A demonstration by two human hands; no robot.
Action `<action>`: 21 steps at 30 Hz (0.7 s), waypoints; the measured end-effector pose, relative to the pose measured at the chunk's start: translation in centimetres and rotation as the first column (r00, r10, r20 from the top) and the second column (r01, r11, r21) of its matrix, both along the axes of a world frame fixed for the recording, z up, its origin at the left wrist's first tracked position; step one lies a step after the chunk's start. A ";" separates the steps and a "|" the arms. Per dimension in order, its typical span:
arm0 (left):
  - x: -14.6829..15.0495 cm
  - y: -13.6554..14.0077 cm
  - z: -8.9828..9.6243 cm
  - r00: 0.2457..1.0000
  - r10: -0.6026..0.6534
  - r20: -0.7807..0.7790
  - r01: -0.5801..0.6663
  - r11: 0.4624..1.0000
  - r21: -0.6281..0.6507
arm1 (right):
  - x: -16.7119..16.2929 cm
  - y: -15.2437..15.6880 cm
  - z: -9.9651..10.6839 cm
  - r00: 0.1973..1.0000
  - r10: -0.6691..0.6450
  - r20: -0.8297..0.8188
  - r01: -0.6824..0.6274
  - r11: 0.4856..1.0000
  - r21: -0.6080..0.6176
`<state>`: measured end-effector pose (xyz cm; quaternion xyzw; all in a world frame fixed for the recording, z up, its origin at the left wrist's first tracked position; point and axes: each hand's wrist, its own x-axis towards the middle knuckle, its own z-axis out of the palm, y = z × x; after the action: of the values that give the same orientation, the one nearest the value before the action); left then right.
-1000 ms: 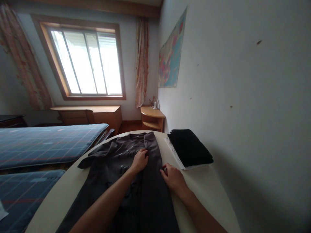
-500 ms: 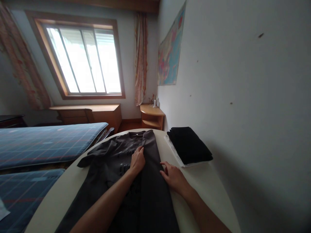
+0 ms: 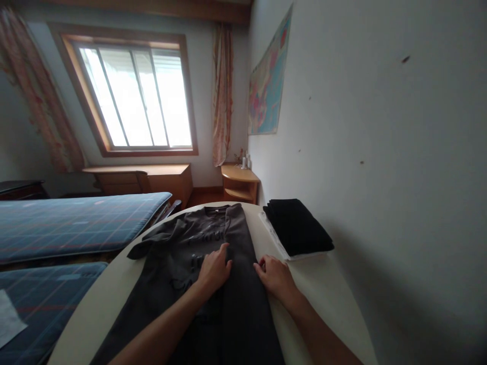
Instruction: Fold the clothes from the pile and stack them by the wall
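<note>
Lying across the middle of the table (image 3: 331, 304), the shirt (image 3: 243, 284) has its right side folded over. The left hand (image 3: 213, 271), thumb spread from loosely bent fingers, is on the shirt near the table's centre. Toward the table's right, the right hand (image 3: 277, 276) curls at the shirt's edge; whether it pinches cloth, I cannot tell.

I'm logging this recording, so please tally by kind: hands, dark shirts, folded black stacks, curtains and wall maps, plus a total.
Left hand and right hand: 2
Dark shirt: 1
Folded black stack: 1
Curtains: 2
Wall map: 1
Total: 7
</note>
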<state>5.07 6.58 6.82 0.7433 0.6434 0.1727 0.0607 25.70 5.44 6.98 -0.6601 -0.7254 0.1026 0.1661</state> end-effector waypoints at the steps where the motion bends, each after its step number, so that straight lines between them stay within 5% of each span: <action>1: -0.2 -0.3 0.0 0.999 -0.018 0.033 0.018 1.000 0.002 | 0.0 0.0 0.0 1.000 -0.003 0.008 0.003 1.000 -0.003; 9: -1.0 -1.9 -0.2 1.000 0.014 0.003 -0.015 0.991 0.130 | -0.4 -0.7 -0.2 0.994 0.107 0.028 -0.110 0.989 0.096; 13: 0.1 -4.6 0.8 0.964 -0.265 0.005 0.262 0.955 0.142 | -0.3 -0.7 -0.9 0.978 0.194 0.075 -0.194 0.981 0.001; 15: 0.7 -6.6 1.3 0.844 -0.536 0.014 0.534 0.842 0.072 | 0.0 -0.5 -1.2 0.977 0.195 0.080 -0.193 0.980 -0.043; 18: 1.1 -9.4 1.7 0.596 -0.802 0.031 0.802 0.597 0.018 | 0.3 -0.1 -1.4 0.977 0.199 0.079 -0.194 0.979 -0.067; 21: 0.3 -11.0 2.0 0.554 -0.832 0.021 0.832 0.554 -0.003 | 0.4 0.1 -1.4 0.975 0.205 0.084 -0.199 0.978 -0.067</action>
<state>5.42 -4.38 8.86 0.9571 0.2167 0.1260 0.1452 26.14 5.55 5.54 -0.5915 -0.7922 0.1100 0.1025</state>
